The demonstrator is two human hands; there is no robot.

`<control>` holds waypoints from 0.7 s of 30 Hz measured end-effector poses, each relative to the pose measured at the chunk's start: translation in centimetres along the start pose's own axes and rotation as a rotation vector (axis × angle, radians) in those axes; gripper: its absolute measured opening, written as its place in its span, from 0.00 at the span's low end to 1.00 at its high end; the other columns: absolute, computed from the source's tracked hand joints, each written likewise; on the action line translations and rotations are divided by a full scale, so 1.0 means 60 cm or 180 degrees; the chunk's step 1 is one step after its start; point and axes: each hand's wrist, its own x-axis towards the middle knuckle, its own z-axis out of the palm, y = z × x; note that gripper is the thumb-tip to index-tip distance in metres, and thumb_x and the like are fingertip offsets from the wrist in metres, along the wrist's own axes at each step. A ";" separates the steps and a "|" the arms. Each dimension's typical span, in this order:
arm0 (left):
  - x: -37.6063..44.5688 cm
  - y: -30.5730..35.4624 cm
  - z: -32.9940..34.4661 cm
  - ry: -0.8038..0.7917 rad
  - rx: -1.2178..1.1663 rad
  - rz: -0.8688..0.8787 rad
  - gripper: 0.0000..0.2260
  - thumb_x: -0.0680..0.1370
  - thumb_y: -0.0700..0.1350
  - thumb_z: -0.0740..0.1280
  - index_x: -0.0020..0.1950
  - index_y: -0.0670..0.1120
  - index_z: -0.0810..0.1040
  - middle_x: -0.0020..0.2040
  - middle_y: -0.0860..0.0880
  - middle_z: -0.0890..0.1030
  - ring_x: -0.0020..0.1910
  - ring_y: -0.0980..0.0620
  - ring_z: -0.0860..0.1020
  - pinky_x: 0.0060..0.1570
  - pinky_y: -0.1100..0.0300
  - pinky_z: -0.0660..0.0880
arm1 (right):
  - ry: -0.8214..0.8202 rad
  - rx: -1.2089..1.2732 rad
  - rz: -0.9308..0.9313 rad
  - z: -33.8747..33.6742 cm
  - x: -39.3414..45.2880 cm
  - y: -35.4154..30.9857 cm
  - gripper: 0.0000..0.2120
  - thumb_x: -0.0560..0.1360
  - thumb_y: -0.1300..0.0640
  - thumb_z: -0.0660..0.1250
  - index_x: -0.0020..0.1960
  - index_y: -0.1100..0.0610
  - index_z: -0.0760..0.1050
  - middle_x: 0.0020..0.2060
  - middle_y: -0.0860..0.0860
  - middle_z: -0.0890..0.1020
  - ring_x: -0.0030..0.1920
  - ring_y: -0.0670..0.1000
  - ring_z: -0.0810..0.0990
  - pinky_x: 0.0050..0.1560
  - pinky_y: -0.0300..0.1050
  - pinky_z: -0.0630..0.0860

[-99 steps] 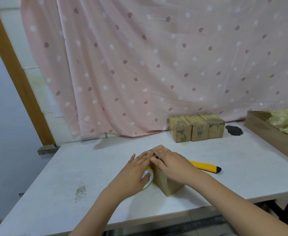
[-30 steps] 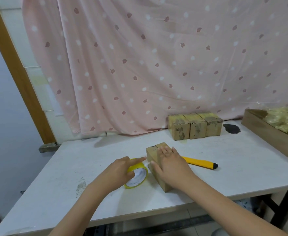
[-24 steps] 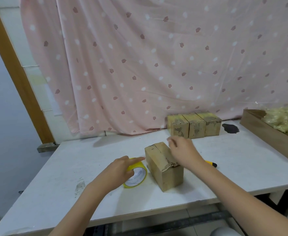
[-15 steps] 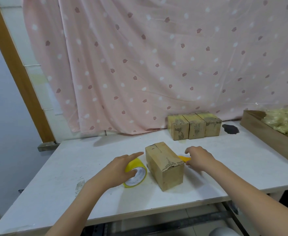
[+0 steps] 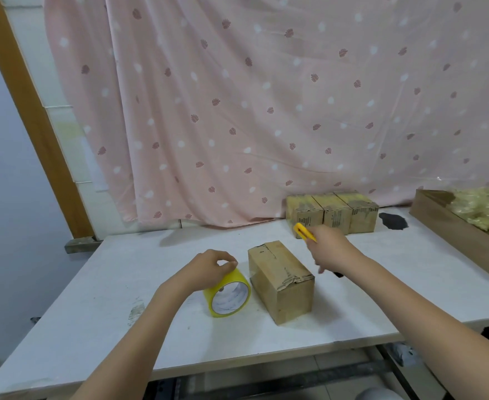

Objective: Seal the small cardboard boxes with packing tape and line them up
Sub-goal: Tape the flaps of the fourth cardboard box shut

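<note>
A small cardboard box lies on the white table, its top seam covered with clear tape. Just left of it stands a yellow roll of packing tape on its edge; my left hand rests on top of the roll with fingers curled over it. My right hand grips a yellow utility knife and holds it lifted above the table, right of and behind the box. Three small boxes stand side by side in a row at the back, against the curtain.
A long open wooden-brown tray filled with crumpled yellowish plastic sits at the right edge. A dark stain marks the table right of the row. A pink dotted curtain hangs behind. The table's front edge is close to me.
My right hand left the box top, reached right to the yellow knife and picked it up. My left hand stayed on the tape roll.
</note>
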 end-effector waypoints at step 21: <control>0.018 0.004 0.006 0.0007 -0.1051 -0.0166 0.06 0.77 0.48 0.71 0.42 0.51 0.86 0.43 0.52 0.82 0.43 0.53 0.76 0.45 0.60 0.73 | -0.0660 -0.1013 -0.0737 -0.005 -0.084 -0.162 0.13 0.71 0.74 0.59 0.35 0.59 0.64 0.30 0.56 0.70 0.35 0.60 0.83 0.30 0.47 0.76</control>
